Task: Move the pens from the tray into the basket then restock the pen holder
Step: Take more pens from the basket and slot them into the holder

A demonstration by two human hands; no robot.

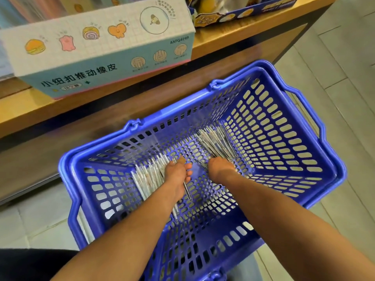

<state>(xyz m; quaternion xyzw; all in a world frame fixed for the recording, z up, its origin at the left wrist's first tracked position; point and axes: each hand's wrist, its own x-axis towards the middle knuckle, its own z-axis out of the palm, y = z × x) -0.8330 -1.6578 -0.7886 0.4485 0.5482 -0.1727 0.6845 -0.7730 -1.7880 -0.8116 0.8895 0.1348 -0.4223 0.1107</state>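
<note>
Both hands are down inside the blue basket (316, 136) on the floor. The left hand (178, 175) curls round a bundle of pens (148, 179) on the basket bottom, one pen (187, 189) poking out beside it. The right hand (220, 169) grips a second bundle (217, 141) lying farther right. A printed box (97, 47) sits on the wooden shelf (253, 25) behind.

- Pale box (97, 47) on the shelf, upper left of the frame: large front print "小纽扣推动橡皮", with "12个装" in a small oval beneath it.
- Same box, near its right edge: the code "AXPQ424R", partly blurred.
</note>
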